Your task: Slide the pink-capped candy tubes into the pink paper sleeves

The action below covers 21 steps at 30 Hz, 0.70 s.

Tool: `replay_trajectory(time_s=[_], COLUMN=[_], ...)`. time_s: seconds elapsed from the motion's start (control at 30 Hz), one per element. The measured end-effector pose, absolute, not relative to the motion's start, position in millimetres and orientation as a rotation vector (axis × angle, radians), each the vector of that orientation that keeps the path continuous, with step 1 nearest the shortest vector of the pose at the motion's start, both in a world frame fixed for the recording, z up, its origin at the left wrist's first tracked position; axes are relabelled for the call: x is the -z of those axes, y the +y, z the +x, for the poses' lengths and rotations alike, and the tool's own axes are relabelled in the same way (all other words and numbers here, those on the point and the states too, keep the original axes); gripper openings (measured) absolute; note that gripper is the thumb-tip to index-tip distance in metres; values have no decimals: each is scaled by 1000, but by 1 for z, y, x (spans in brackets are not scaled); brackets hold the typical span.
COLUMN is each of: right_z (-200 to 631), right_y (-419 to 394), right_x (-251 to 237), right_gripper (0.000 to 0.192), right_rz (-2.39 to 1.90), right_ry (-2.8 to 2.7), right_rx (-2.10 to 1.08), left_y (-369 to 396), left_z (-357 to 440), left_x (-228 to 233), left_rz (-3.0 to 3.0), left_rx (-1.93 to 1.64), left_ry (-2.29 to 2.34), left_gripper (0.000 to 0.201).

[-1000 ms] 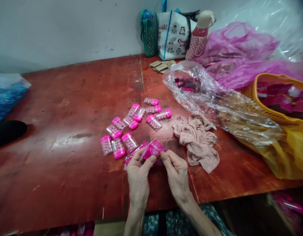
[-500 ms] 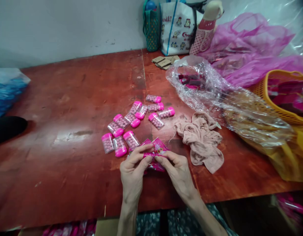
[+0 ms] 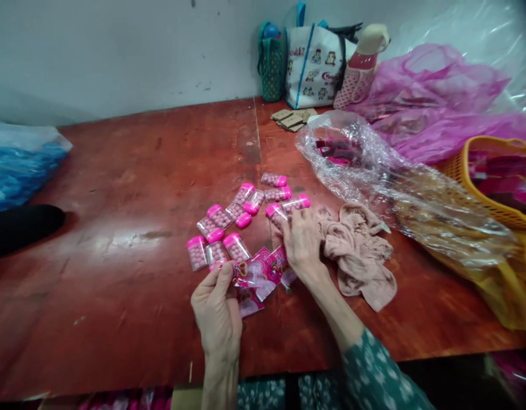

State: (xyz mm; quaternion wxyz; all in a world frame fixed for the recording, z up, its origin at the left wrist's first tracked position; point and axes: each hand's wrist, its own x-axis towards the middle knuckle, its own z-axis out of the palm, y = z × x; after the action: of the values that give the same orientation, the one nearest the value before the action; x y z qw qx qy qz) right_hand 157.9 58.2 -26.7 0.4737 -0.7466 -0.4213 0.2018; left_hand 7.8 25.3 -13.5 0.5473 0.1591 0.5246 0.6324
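On our red table (image 3: pixel 117 188), our left hand (image 3: pixel 217 310) pinching pink cards (image 3: pixel 263 273) near its front edge, our right hand (image 3: pixel 301 239) with fingers curled onto a candy case (image 3: pixel 276 213), cloth (image 3: pixel 359 250) just beside.

This is looking like a small packing workshop. A worn red counter (image 3: pixel 117 188) is carrying scattered pink-capped candy cases (image 3: pixel 222 219), while beside them a clear plastic bag (image 3: pixel 374 165) and a yellow basket (image 3: pixel 463 168) are holding more pink stock.

Dim, soft light; glare on table (image 3: pixel 130 239); edges warped.
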Motion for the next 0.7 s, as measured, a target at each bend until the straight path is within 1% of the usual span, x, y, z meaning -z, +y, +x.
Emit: replay_trajectory(time_s=[0.1, 0.2, 0.37, 0.43, 0.5, 0.7], right_z=[149, 149, 151, 145, 136, 126], right_y=[72, 56, 7, -6, -13, -18], right_x=[37, 35, 12, 5, 1, 3], right_gripper=[12, 10, 22, 26, 26, 22], right_rz=[-1843, -1800, -1637, -1483, -1373, -1316], right_ry=[-1073, -1099, -1069, -861, -689, -618], right_rx=[-489, -584, -955, -1199, -1311, -1344], left_y=[26, 28, 29, 28, 27, 24], left_z=[5, -1, -3, 1, 6, 16], left_x=[9, 8, 13, 15, 16, 17], left_rz=[364, 354, 368, 393, 420, 507], left_rx=[-1543, -1601, -1666, -1678, -1698, -1723], left_ry=[1234, 1240, 1258, 1254, 1254, 1269], left_gripper=[17, 15, 12, 10, 8, 5])
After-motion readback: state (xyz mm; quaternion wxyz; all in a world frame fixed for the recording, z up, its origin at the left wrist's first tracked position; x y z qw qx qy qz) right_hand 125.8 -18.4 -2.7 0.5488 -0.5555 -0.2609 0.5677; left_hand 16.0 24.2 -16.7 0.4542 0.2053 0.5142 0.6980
